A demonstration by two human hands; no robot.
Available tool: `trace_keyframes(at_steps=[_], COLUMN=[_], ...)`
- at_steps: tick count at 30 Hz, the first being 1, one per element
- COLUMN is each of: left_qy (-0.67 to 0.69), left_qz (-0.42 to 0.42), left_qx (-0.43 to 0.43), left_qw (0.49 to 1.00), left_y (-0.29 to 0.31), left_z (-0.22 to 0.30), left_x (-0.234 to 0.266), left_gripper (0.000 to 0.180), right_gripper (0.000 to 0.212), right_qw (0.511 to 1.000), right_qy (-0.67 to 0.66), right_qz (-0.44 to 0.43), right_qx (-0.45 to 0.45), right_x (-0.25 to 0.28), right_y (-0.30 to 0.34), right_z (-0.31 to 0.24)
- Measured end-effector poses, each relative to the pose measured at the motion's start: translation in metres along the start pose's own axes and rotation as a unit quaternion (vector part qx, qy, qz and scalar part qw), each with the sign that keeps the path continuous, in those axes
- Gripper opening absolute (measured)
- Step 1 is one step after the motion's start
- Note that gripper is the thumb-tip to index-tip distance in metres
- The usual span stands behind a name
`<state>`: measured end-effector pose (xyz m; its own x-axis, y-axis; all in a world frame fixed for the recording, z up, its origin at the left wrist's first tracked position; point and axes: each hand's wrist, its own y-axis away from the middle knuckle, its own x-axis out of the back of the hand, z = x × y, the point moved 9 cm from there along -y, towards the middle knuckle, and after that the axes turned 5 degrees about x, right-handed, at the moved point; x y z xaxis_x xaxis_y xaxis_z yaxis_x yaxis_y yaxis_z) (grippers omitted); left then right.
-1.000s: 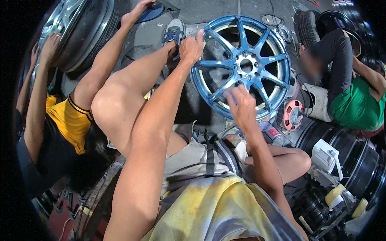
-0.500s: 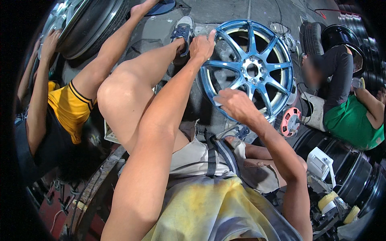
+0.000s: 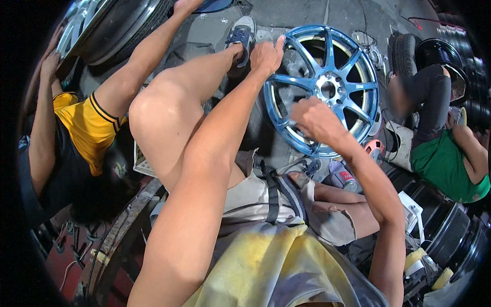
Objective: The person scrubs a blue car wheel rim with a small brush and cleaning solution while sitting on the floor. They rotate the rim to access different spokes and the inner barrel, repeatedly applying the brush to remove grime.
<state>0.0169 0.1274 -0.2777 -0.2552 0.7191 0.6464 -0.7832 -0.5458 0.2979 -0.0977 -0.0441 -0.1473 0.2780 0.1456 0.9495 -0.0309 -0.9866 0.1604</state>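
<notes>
A blue wheel rim (image 3: 327, 69) with several spokes and a pale hub is tilted in front of me. My left hand (image 3: 267, 56) grips its upper left edge, the thumb lying along the lip and the other fingers hidden from sight. Over the lower left spokes, my right hand (image 3: 318, 121) is closed and slightly blurred. Something small and greyish shows at its fingertips, too smeared to name. Whether those fingertips touch the metal is unclear.
A person in yellow shorts (image 3: 82, 130) sits at left by a large wheel (image 3: 130, 30). Someone in a green shirt (image 3: 447, 163) is at right, near a tire (image 3: 405, 53). Close to my right forearm are an orange-red reel (image 3: 375, 148), a can (image 3: 348, 180) and black rims (image 3: 440, 204).
My right hand has moved inward from the rim's lower left edge, toward the hub. My left hand keeps its hold. The whole view has shifted slightly. At left, the other person's hand is lower.
</notes>
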Motion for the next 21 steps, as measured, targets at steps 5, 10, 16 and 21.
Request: trace_keyframes(at_steps=[5,10,16,21], left_qy=[-0.007,0.005,-0.006,0.005], left_qz=[-0.003,-0.004,-0.015,-0.007], left_qx=[0.005,0.001,0.006,0.007], left_qw=[1.000,1.000,1.000,1.000], left_y=[0.002,0.005,0.003,0.003], left_z=[0.002,0.004,0.003,0.004], left_x=[0.002,0.003,0.001,0.003], left_gripper=[0.078,0.077,0.078,0.078], right_gripper=[0.010,0.012,0.007,0.007], right_qw=[1.000,0.998,0.996,0.997], right_qy=[-0.017,-0.035,0.006,-0.049], right_qz=[-0.021,-0.017,-0.064,-0.052], right_qx=[-0.015,0.041,-0.060,0.012], right_x=[-0.006,-0.009,-0.016,-0.025], right_y=[0.000,-0.004,-0.005,-0.015], right_z=[0.009,0.000,0.021,0.013])
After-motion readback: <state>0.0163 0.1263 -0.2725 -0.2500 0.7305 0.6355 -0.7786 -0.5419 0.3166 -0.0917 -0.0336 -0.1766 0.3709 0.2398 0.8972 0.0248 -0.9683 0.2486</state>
